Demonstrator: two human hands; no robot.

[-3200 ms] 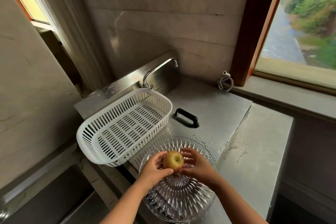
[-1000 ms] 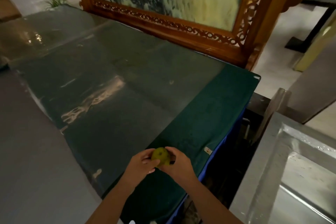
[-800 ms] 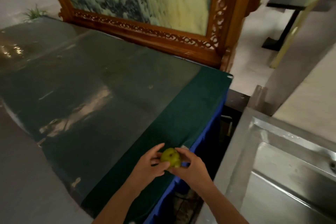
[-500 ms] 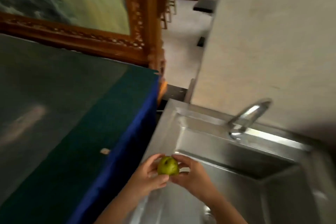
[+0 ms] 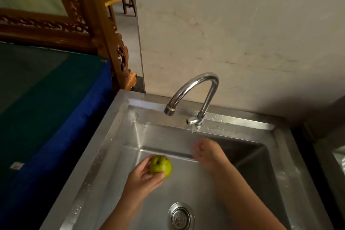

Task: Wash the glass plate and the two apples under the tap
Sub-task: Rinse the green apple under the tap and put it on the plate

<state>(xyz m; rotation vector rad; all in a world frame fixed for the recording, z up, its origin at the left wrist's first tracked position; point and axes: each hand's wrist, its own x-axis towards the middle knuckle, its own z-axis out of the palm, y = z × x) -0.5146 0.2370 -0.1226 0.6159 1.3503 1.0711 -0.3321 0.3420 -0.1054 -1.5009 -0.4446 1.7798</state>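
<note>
A green apple (image 5: 161,166) with dark spots is held over the steel sink (image 5: 119,147) by my left hand (image 5: 143,179), fingers closed around its lower left side. My right hand (image 5: 209,152) is free of the apple, blurred, fingers spread, and it hovers just below the tap's lever (image 5: 194,123). The chrome tap (image 5: 194,89) arches over the back of the basin; no water shows at its spout. The glass plate and the other apple are out of view.
The drain strainer (image 5: 180,216) sits at the bottom of the basin. A table under a green and blue cloth (image 5: 52,117) borders the sink on the left, with a carved wooden frame (image 5: 97,24) behind it. A plain wall rises behind the tap.
The view swung right from the cloth-covered table to the sink. Both hands held the apple; now my right hand has let go and moved up toward the tap lever.
</note>
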